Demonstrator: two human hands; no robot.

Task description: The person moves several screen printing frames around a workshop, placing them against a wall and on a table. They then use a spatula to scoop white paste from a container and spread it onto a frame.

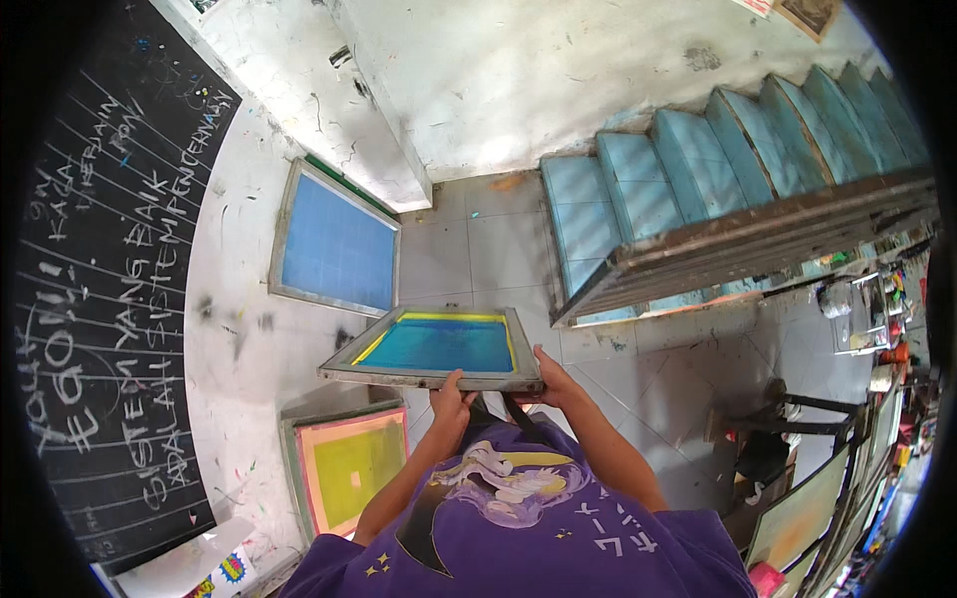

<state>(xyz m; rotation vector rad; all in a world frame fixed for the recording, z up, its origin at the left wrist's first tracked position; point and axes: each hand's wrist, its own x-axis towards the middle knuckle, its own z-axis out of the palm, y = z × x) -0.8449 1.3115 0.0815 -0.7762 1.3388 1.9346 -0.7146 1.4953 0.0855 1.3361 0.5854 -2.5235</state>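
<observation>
A screen-printing frame [444,346] with teal mesh and yellow tape along its inner border is held out in front of me at waist height, tilted so its mesh faces up. My left hand [451,404] grips its near edge left of the middle, the fingers closed on the grey frame. My right hand [548,379] holds it at the right end of that edge. Below it on the left, a second screen [354,448] with yellow-green mesh and pink tape leans upright. Farther ahead, a blue-mesh screen [337,239] rests against the white wall.
A blackboard [110,299] with handwriting covers the left wall. Pale blue stairs [638,189] with a dark side rail [748,229] rise on the right over a tiled floor [478,239]. A dark stand [773,419], boards [802,508] and cluttered shelving [877,329] line the right side.
</observation>
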